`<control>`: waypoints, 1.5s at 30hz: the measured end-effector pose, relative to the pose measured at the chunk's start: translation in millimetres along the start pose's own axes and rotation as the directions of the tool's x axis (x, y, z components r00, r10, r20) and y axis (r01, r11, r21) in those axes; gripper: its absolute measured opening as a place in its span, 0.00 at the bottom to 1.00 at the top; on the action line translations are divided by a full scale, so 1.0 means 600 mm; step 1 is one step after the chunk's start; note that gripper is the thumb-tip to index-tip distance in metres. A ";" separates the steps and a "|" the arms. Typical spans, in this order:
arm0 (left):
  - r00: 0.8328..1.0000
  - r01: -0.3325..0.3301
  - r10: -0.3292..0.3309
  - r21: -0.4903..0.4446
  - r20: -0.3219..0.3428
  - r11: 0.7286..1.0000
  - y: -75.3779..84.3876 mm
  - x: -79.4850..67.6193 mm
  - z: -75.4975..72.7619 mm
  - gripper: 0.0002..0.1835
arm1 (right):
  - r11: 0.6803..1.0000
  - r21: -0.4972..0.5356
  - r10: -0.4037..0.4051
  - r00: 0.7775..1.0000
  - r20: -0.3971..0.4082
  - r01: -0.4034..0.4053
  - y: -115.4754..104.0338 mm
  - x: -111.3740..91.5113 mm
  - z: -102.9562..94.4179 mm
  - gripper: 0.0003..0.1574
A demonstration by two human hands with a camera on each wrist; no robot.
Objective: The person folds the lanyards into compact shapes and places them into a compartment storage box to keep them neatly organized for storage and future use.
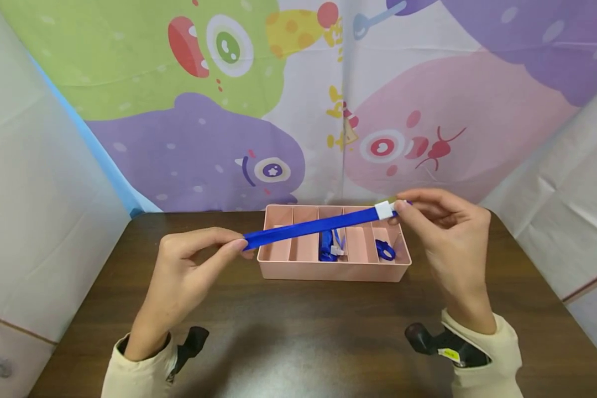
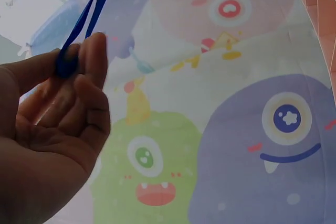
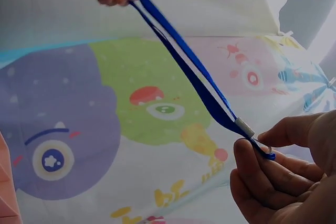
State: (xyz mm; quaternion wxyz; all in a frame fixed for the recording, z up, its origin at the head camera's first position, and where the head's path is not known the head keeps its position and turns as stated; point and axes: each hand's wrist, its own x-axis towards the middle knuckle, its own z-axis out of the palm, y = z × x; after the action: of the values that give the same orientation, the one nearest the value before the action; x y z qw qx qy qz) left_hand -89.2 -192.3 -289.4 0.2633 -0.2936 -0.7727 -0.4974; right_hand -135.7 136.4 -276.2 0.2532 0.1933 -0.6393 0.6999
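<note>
A blue lanyard [image 1: 310, 227] with a white clasp [image 1: 384, 210] is stretched between both hands, its right end the higher. My left hand [image 1: 191, 268] pinches the looped end between thumb and fingers. At the other end, my right hand [image 1: 450, 243] pinches the short tail just past the clasp. The right wrist view shows the strap [image 3: 184, 61] doubled, two strands running into the clasp [image 3: 244, 127]. Behind and below the strap stands a pink divided box [image 1: 333, 271]. Blue straps with white fittings [image 1: 332, 246] lie in its middle compartment, and a coiled blue strap [image 1: 385, 250] in the rightmost.
The box sits near the back of a dark wooden table [image 1: 298, 331]. A cloth with cartoon monsters [image 1: 318, 99] hangs right behind it, and pale sheets [image 1: 40, 193] close off both sides. Black wrist cameras [image 1: 191, 342] jut from the sleeves over the table.
</note>
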 end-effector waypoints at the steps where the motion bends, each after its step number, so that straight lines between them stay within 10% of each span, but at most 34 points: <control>1: 1.000 -0.022 0.022 -0.024 -0.010 0.999 0.000 0.000 0.001 0.12 | 1.000 -0.013 -0.001 1.000 -0.001 0.001 0.001 0.000 0.000 0.10; 8: 0.995 -0.101 0.097 -0.163 -0.031 0.982 0.005 0.001 0.004 0.15 | 0.997 -0.077 -0.001 1.000 -0.004 0.001 0.004 0.002 -0.004 0.10; 18: 0.988 0.025 -0.013 -0.077 0.155 0.997 -0.001 -0.005 -0.006 0.17 | 0.996 -0.088 -0.005 1.000 0.001 0.006 0.013 0.007 -0.009 0.10; 26: 0.891 0.056 -0.003 -0.103 0.454 0.993 -0.001 -0.011 -0.002 0.17 | 0.975 -0.220 0.036 0.997 0.070 -0.020 0.029 0.018 -0.016 0.09; 32: 0.845 0.053 0.015 -0.111 0.535 0.992 0.004 -0.012 0.005 0.11 | 0.956 -0.294 0.041 0.990 0.134 0.000 0.037 0.018 -0.020 0.09; 38: 0.859 0.042 0.062 -0.190 0.508 0.981 0.009 -0.011 0.004 0.13 | 0.952 -0.307 0.031 0.991 0.132 0.011 0.032 0.017 -0.020 0.09; 42: 0.908 -0.077 0.165 -0.232 0.386 0.970 0.008 -0.007 0.005 0.14 | 0.950 -0.311 0.026 0.988 0.150 0.022 0.030 0.016 -0.019 0.09; 45: 0.906 -0.180 0.265 -0.268 0.329 0.947 0.010 -0.003 0.009 0.12 | 0.948 -0.316 0.025 0.985 0.173 0.031 0.032 0.015 -0.015 0.09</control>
State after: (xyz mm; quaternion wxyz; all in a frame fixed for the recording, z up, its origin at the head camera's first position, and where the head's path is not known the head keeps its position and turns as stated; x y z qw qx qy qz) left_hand -84.4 -185.8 -289.0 0.1364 -0.4950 -0.7057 -0.4881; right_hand -153.9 145.4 -287.1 0.2252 0.2115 -0.7630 0.5678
